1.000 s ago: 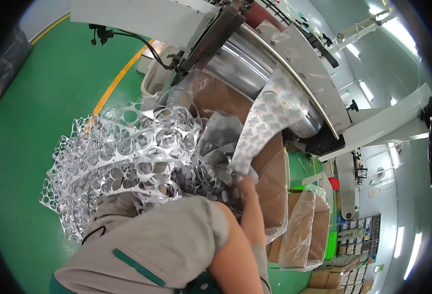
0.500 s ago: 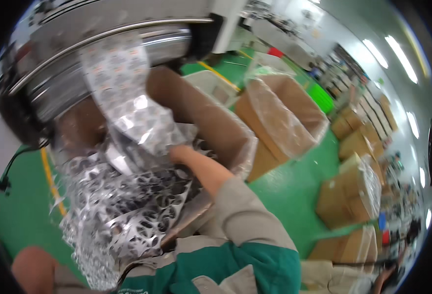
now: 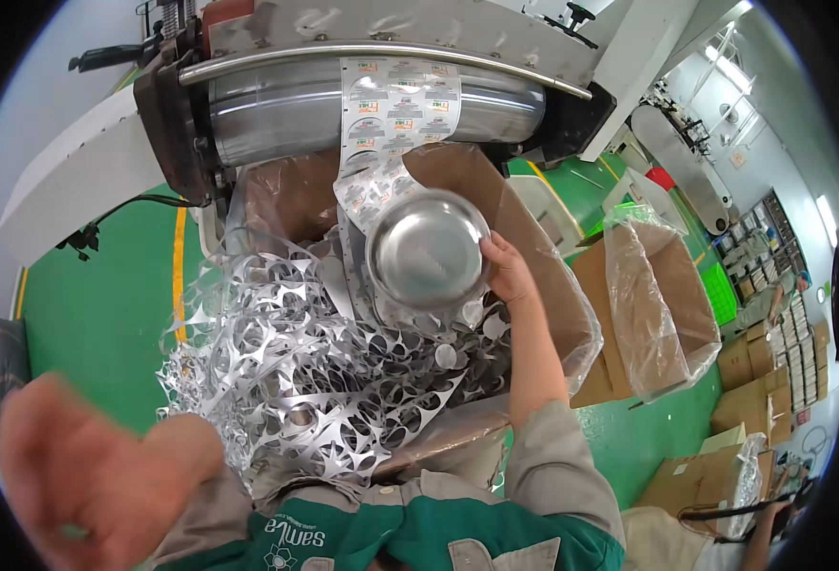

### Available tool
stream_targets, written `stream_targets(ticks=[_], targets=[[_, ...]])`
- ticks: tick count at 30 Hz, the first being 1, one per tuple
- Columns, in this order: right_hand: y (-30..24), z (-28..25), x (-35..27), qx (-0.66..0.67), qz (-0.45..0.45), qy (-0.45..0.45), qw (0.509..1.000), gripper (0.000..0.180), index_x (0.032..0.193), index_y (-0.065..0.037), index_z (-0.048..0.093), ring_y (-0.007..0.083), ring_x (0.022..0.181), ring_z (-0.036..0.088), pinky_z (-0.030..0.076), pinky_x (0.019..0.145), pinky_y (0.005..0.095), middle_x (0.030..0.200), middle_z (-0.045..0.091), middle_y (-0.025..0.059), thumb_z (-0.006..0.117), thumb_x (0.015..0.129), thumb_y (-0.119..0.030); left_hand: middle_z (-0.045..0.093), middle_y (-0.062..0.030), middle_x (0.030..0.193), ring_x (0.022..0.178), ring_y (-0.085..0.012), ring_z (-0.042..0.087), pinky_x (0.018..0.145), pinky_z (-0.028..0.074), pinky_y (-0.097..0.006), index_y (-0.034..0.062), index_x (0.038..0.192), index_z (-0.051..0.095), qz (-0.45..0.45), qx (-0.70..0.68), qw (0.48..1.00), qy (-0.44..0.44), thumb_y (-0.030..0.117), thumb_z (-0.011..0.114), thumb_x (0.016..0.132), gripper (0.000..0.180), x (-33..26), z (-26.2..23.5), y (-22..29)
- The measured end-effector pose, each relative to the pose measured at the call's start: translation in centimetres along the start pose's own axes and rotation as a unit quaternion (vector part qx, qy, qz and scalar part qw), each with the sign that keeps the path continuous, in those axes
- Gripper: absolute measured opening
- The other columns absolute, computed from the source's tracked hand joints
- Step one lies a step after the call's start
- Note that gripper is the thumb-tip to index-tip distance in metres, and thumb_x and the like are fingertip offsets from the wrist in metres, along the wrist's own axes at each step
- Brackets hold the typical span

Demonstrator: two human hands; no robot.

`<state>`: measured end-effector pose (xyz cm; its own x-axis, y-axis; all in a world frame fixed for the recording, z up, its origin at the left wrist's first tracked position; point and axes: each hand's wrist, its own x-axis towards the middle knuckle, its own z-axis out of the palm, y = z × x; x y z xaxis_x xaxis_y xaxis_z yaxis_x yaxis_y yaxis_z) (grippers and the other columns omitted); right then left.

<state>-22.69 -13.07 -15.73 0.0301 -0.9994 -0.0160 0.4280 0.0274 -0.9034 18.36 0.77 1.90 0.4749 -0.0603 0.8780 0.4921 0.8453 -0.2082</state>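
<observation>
My right hand [image 3: 511,270] grips the right rim of a round, shallow steel bowl [image 3: 429,249], its shiny inside in view. The bowl is over a large lined cardboard box [image 3: 543,276], in front of a printed foil strip [image 3: 402,109] that hangs from a metal roller [image 3: 276,112]. Beneath and left of the bowl lies a heap of silvery punched foil scrap [image 3: 276,371], spilling over the box's near left side. A few small round foil discs [image 3: 446,356] lie among it. At the lower left my left hand [image 3: 96,466] is raised near the camera, apart from the scrap, its fingers blurred.
A metal guard bar [image 3: 381,48] crosses above the roller. Right of the box stands another lined carton [image 3: 662,314], with more cartons [image 3: 700,481] beyond. A machine arm [image 3: 86,176] juts out at the left. Another person's arm [image 3: 762,533] shows at the lower right.
My right hand, previously at the foil strip inside the box, now holds the steel bowl up in view. My left hand has come further into view. The whole view has turned leftward.
</observation>
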Motion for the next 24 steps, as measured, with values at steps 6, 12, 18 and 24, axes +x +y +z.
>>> stream_targets(ticks=[6,12,18,24], targets=[[9.0,-9.2,1.0,-0.527,0.285,0.169,0.783,0.049,0.101,0.01,0.056,0.0212,0.089,0.059,0.048,0.073,0.0327,0.103,0.061,0.017,0.067,0.072,-0.029,0.06,-0.0074,0.073,0.066,-0.0186,0.059,0.084,0.04,-0.041,0.0077,0.085,0.061,-0.432,-0.361,0.777,-0.281,0.025,0.051,0.09,0.021,-3.7,3.8,-5.8],[0.8,-0.5,0.0,-0.633,0.267,-0.172,0.706,0.047,0.1,0.007,0.056,0.0199,0.081,0.06,0.049,0.067,0.0342,0.095,0.061,0.0127,0.067,0.071,-0.028,0.059,-0.0022,0.076,0.065,-0.0152,0.056,0.084,0.04,-0.04,0.01,0.09,0.061,-0.452,-0.436,0.73,-0.269,0.033,0.065,0.08,0.025,-6.2,5.4,-6.4],[2.5,-1.8,1.8,0.117,-0.01,0.035,0.993,0.034,0.109,-0.003,0.052,0.0149,0.095,0.055,0.045,0.082,0.0328,0.103,0.059,0.0046,0.054,0.088,-0.03,0.06,-0.0045,0.076,0.064,-0.0179,0.057,0.077,0.044,-0.036,0.0097,0.09,0.06,-0.451,-0.445,0.723,-0.274,0.034,0.066,0.08,0.027,-6.2,5.4,-6.9],[12.7,-13.4,2.8,-0.547,0.289,0.036,0.785,0.053,0.104,0.004,0.058,0.0274,0.091,0.058,0.047,0.077,0.0364,0.104,0.06,0.0144,0.058,0.081,-0.044,0.061,-0.0057,0.078,0.066,-0.0206,0.059,0.076,0.046,-0.037,0.0082,0.096,0.059,-0.468,-0.481,0.684,-0.287,0.034,0.064,0.081,0.03,-5.8,5.0,-8.1]])
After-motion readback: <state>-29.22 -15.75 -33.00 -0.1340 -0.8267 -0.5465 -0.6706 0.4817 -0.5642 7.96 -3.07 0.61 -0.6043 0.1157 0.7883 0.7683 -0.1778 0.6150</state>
